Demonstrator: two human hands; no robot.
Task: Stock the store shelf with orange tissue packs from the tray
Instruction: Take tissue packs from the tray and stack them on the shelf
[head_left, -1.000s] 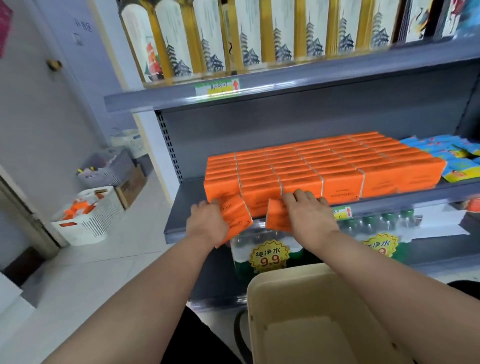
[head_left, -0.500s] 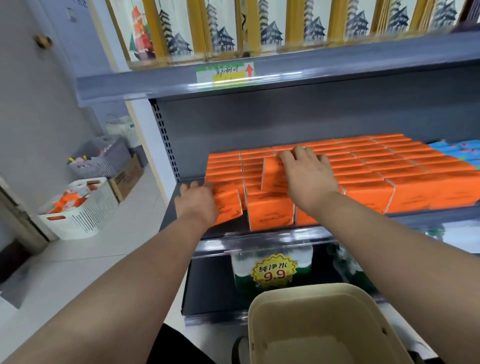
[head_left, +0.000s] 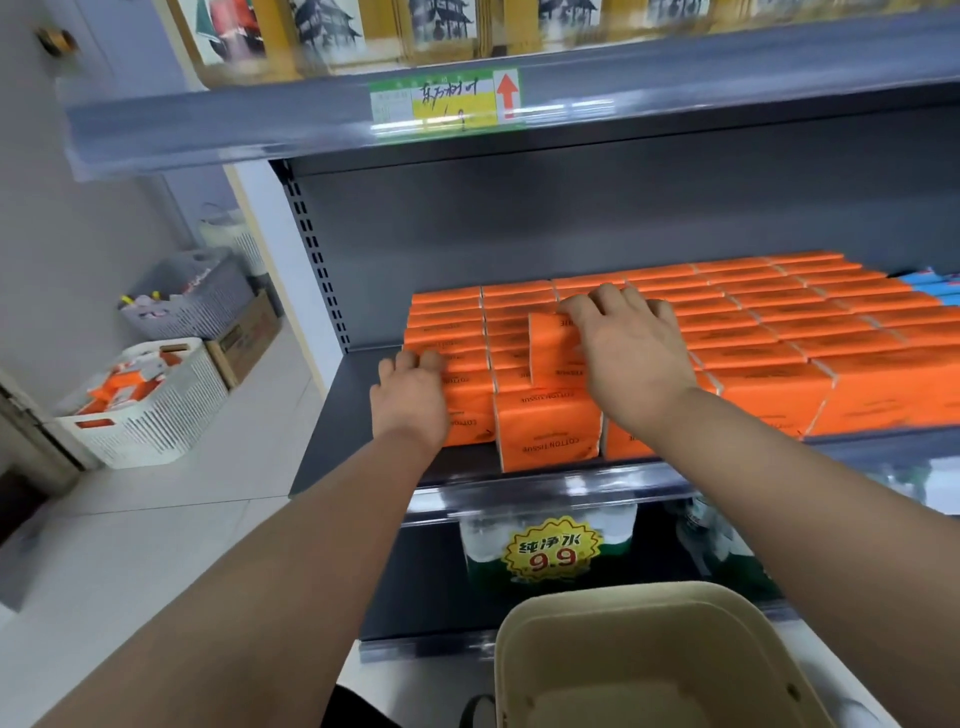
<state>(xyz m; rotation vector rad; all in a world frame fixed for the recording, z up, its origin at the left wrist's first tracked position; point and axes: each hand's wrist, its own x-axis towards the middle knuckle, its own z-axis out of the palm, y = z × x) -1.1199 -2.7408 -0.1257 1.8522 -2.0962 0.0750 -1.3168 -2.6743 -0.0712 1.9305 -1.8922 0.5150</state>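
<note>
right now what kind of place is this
Most likely a small shop aisle: grey metal shelving stocked with rows of orange tissue packs, a shelf-edge price label, and a yellow 9.9 price burst on bottled goods below.

Readable print on the shelf goods
Front orange tissue pack reads "COTTON TISSUE", upside down; yellow starburst tag below reads "纯净水 9.9"; shelf-edge label handwriting is illegible
</note>
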